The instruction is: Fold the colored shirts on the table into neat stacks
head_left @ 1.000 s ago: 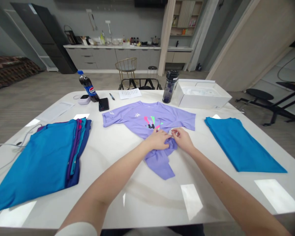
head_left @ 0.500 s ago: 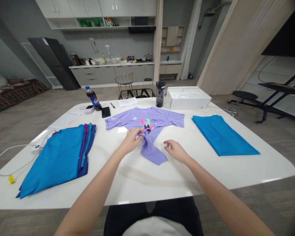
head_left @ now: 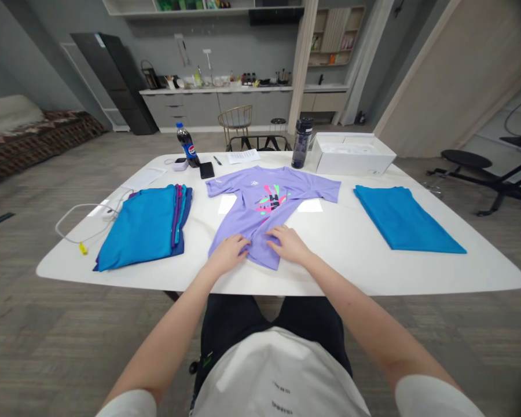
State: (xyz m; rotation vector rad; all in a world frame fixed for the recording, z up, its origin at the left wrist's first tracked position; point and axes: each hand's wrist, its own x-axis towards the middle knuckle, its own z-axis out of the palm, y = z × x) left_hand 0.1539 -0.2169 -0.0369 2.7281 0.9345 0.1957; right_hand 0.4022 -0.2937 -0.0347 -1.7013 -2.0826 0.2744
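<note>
A purple T-shirt (head_left: 247, 202) with a pink, green and black print lies front up on the white table, its neckline away from me. Its lower part is creased and drawn together near the table's front edge. My left hand (head_left: 231, 253) is closed on the fabric at the lower left of the shirt. Across a short gap, my right hand (head_left: 289, 244) also has its fingers closed on the cloth, lower right. The fingertips are partly hidden in the folds.
Folded clothes (head_left: 141, 223) are stacked at the left, near a white cable (head_left: 65, 231). A folded blue garment (head_left: 408, 220) lies at the right. Along the back stand a cola bottle (head_left: 187, 145), a phone (head_left: 206, 170), a dark water bottle (head_left: 302, 143) and a white box (head_left: 353, 156).
The shirt's bunched lower part has been spread out and lies nearer the front edge. My right hand, formerly empty beside the shirt, now grips it. The view has tilted down.
</note>
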